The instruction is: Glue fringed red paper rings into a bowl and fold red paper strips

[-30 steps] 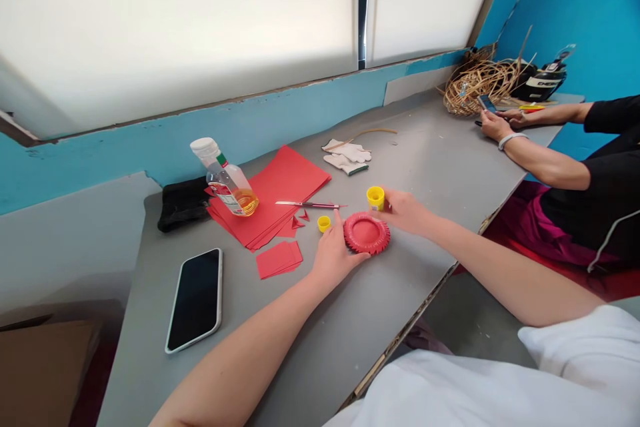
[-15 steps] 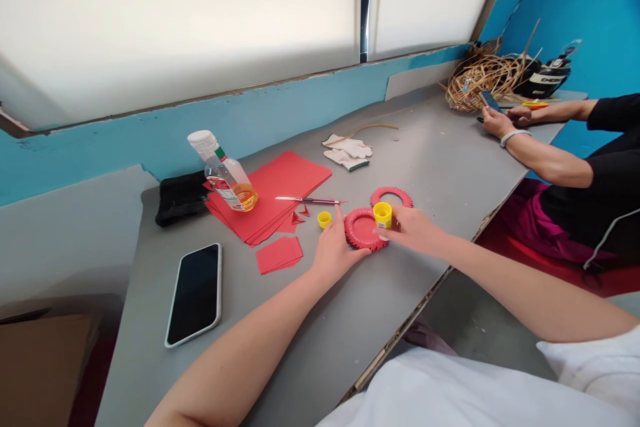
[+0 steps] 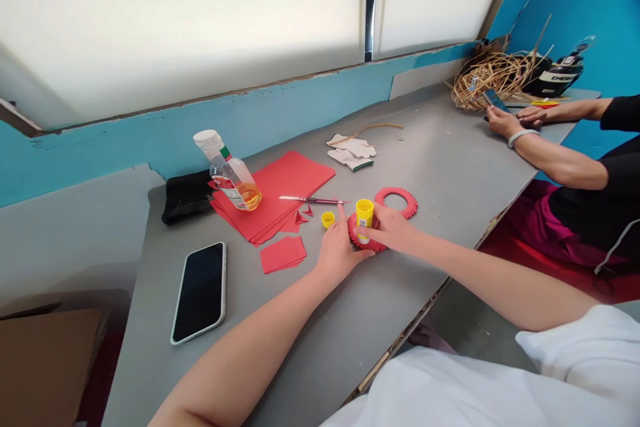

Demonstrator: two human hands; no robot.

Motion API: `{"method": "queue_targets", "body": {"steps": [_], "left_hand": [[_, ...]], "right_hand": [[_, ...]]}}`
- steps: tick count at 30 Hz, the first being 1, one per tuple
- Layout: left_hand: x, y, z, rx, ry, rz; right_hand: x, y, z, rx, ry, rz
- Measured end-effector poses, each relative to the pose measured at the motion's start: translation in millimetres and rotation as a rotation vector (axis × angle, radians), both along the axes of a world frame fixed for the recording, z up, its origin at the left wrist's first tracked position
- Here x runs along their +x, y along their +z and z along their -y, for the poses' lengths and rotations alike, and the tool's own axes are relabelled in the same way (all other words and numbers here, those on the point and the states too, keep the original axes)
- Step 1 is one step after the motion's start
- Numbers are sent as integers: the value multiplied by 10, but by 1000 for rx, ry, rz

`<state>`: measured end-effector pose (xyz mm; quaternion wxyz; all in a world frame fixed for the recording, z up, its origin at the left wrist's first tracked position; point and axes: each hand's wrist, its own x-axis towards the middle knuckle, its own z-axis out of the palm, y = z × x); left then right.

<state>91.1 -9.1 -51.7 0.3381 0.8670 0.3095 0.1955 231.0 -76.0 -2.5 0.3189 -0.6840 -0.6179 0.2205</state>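
My right hand [image 3: 390, 228] grips a yellow and white glue stick [image 3: 365, 217], held upright over a red toothed paper disc [image 3: 379, 245]. The stick's lower end hides part of the disc. My left hand [image 3: 340, 243] rests at the disc's left edge, with thumb and forefinger spread around it. Just behind my right hand lies a red toothed paper ring [image 3: 411, 197]. A small yellow cap [image 3: 328, 219] sits left of the disc. Farther left are small red paper pieces [image 3: 283, 254], and a craft knife [image 3: 313, 200] lies across larger red sheets [image 3: 295, 173].
A bottle [image 3: 235, 180] stands on the sheets, near a black pouch [image 3: 185, 197]. A phone [image 3: 200, 292] lies front left on the grey table [image 3: 330, 340]. White gloves [image 3: 351, 150] lie behind. At right, a person's hands [image 3: 505, 122] hold a phone near a wicker bundle [image 3: 487, 83].
My right hand has moved left with the glue stick, which now stands over the disc instead of at its right side. The view has shifted slightly.
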Motion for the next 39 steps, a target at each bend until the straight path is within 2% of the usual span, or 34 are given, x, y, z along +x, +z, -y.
{"method": "queue_targets", "body": {"steps": [9, 15, 18, 22, 26, 31, 34, 37, 39], "left_hand": [[-7, 6, -2, 34, 4, 5], [-6, -4, -4, 19, 7, -6], [-16, 12, 2, 19, 10, -4], [-36, 22, 16, 20, -8, -4], [-66, 24, 58, 46, -25, -15], [-143, 162, 108, 153, -5, 9], [-215, 321, 26, 179, 153, 202], [-303, 459, -167, 73, 369, 497], [-356, 508, -307, -16, 483, 620]], "right_hand": [[9, -27, -347, 121, -49, 101], [304, -29, -336, 108, -286, 178], [540, 23, -189, 128, -399, -76], [768, 129, 13, 322, -440, -531], [723, 191, 0, 331, -370, -675], [340, 259, -313, 249, -217, -662], [103, 287, -507, 215, -83, -618], [-63, 273, -631, 100, 12, -494], [-133, 250, -672, 42, 55, -396]]}}
